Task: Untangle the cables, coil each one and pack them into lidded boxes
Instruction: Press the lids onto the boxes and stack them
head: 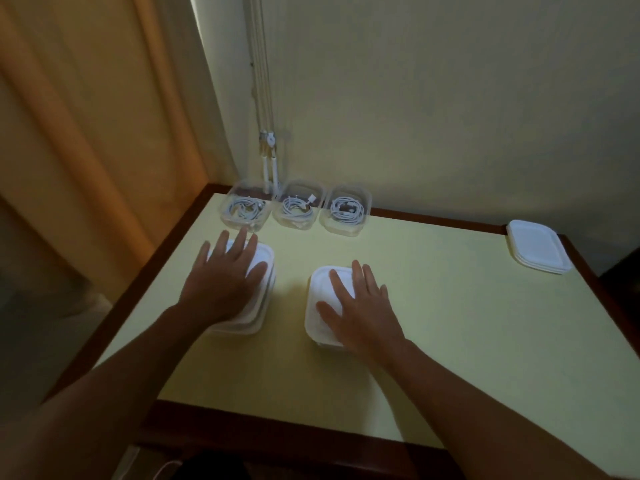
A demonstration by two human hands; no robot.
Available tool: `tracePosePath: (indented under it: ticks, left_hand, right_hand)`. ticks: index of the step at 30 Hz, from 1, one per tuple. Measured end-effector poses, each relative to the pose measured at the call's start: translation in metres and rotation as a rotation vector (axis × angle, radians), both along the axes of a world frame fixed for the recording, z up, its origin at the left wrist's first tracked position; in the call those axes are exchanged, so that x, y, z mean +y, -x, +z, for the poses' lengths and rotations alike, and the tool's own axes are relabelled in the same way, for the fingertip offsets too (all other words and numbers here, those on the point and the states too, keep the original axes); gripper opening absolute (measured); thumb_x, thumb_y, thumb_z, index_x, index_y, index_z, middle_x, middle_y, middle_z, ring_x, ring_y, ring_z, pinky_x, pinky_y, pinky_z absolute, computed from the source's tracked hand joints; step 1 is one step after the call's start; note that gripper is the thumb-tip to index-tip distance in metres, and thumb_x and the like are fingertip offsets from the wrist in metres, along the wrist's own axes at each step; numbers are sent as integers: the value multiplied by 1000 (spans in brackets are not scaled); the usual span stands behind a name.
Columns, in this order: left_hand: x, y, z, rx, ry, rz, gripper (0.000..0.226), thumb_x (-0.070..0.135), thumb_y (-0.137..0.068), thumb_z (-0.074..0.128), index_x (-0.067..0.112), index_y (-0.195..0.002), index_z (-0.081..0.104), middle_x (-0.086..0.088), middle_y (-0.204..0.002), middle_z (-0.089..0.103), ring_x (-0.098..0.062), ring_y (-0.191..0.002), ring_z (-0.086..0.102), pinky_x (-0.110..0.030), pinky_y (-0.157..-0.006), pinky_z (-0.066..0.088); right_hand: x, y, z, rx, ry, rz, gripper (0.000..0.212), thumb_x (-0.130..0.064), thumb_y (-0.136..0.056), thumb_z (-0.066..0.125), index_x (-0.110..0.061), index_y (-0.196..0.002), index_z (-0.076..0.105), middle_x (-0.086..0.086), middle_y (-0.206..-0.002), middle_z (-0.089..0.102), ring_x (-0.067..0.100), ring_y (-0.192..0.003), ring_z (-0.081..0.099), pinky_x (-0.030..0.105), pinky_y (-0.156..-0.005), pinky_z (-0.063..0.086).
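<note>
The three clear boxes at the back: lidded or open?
Open: the boxes carry no lids; coiled cables show inside; white lids lie stacked apart.

a pale yellow-green surface (450,323) with a dark brown wooden rim (277,431) fills the middle of the view. at 9 to 10 o'clock an orange-tan curtain (86,133) hangs in folds. a plain cream wall (450,81) runs from 12 to 3 o'clock. at 12 o'clock thin pale cords (259,81) hang down it to a small white fitting (268,138).

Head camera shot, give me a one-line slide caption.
Left hand and right hand rest flat on lidded boxes; three open boxes behind hold coiled cables.
</note>
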State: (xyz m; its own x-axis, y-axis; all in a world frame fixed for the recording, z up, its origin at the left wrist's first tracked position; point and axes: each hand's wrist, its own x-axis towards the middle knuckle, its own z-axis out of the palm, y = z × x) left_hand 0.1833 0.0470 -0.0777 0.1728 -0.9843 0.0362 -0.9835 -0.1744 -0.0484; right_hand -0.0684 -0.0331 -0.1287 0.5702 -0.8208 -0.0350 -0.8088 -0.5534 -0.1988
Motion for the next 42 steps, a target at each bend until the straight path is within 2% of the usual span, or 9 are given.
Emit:
tracePosePath:
  ticks: [9,15,19,23,27,31,33,37,42]
  left_hand:
    - [-5,-4,-8,39,26,57,84,67,-96,10,10,-151,40,-15,-157,36,-37,-145,35,-59,-115,29]
    - [-5,-8,-9,55,42,47,93,75,-92,0,14,-151,39,-12,-158,37,-35,-145,34,-57,-115,29]
    - [-4,-8,-11,83,83,34,92,75,-91,0,16,-153,35,-10,-160,34,-32,-147,30,-56,-117,26]
    - [-4,-8,-16,114,117,49,88,74,-91,-1,21,-157,25,-5,-165,22,-28,-152,18,-53,-121,18]
    - [-5,-7,-18,151,114,65,87,75,-90,-3,25,-159,13,0,-168,8,-24,-154,4,-50,-124,9]
    - [-5,-6,-20,173,110,83,85,75,-89,-4,28,-160,3,2,-168,-3,-20,-154,-6,-48,-125,4]
    - [-5,-6,-21,185,107,89,84,75,-89,-5,30,-160,-1,3,-168,-6,-19,-154,-9,-47,-125,2]
    - [-6,-7,-22,176,95,89,83,75,-89,-5,30,-159,-4,3,-168,-9,-18,-154,-12,-47,-125,0]
    - [-5,-7,-19,173,93,78,86,76,-88,-6,29,-159,2,2,-168,-5,-20,-154,-7,-48,-124,0]
  right_hand:
    - [19,-59,-4,-68,22,48,85,-76,-87,10,-29,-158,21,16,-169,3,36,-155,1,62,-119,14]
    - [20,-63,-9,-121,46,32,83,-74,-89,16,-26,-155,31,19,-167,9,38,-155,5,64,-117,17]
    - [11,-63,-1,-136,-11,60,87,-76,-87,11,-29,-159,21,13,-169,6,35,-155,-2,60,-120,8]
    - [-30,-60,10,-350,-67,-46,58,-54,-104,35,-26,-155,35,5,-169,9,27,-156,-2,51,-123,1]
    - [-91,-49,3,-386,59,-243,48,-33,-104,49,-16,-148,44,13,-167,17,36,-153,13,55,-121,19]
    - [-133,-34,-3,-148,52,-291,59,-39,-100,51,-24,-155,32,17,-165,16,42,-149,15,59,-117,23]
    - [-143,-30,-6,-102,62,-275,56,-42,-101,48,-25,-152,36,17,-160,27,42,-144,24,58,-113,28]
    - [-148,-26,-5,-237,47,-301,48,-47,-99,48,-19,-138,50,10,-138,54,35,-127,46,52,-103,42]
    - [-125,-6,1,-306,1,-360,53,-59,-98,47,-19,-133,50,12,-120,66,33,-108,62,42,-88,50]
